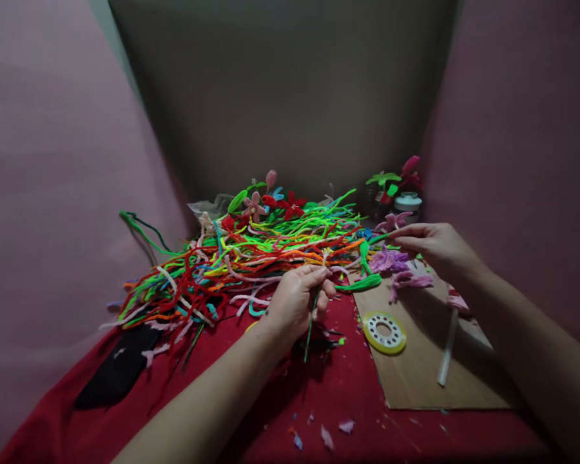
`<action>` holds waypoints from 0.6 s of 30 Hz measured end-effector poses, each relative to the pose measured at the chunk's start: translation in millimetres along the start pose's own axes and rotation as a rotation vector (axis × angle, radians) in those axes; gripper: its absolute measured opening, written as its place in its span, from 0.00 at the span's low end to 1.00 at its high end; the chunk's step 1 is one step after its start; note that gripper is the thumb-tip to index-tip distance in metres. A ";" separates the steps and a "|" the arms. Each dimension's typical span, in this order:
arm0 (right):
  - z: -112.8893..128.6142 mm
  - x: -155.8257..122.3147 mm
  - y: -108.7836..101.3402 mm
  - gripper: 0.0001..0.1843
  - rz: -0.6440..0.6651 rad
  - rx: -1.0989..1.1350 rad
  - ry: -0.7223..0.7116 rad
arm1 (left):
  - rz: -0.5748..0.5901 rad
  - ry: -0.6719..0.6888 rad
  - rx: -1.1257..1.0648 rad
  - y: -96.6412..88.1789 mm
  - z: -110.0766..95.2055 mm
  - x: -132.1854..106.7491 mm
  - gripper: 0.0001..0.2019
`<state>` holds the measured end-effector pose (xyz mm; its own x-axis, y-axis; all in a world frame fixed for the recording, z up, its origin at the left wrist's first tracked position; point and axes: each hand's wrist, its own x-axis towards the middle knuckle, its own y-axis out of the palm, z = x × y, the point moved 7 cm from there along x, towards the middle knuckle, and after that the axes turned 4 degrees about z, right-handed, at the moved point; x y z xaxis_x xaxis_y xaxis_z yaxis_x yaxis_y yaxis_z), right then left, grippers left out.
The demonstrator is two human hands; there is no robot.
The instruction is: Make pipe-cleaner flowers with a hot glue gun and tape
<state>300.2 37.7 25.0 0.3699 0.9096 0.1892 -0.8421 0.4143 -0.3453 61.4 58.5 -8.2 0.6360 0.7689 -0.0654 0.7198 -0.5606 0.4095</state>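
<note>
My left hand (297, 299) is closed round a thin green stem (311, 325) that hangs down below the fist, with a small pale tip (325, 255) above the fingers. My right hand (432, 245) reaches out to the right over purple pipe-cleaner petals (391, 261); its fingers are pinched on a green pipe cleaner (377, 239). A big tangled pile of coloured pipe cleaners (251, 258) lies just behind my left hand on the red cloth (338, 386).
A cardboard sheet (425, 367) at the right carries a yellow-green tape ring (385, 332), a white stick (447, 351) and a green leaf shape (362, 282). Finished pipe-cleaner flowers (290, 206) and a small jar (408, 203) stand at the back. A black object (118, 370) lies at the left.
</note>
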 end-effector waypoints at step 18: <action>-31.4 4.9 42.6 0.25 0.191 -1.020 -0.479 | -0.011 -0.043 0.036 -9.2 29.8 0.3 0.09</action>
<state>278.5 60.7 -17.6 -0.1021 0.9455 0.3092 -0.0766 0.3025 -0.9501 63.2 54.7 -39.1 0.6389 0.7616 -0.1088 0.7357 -0.5635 0.3758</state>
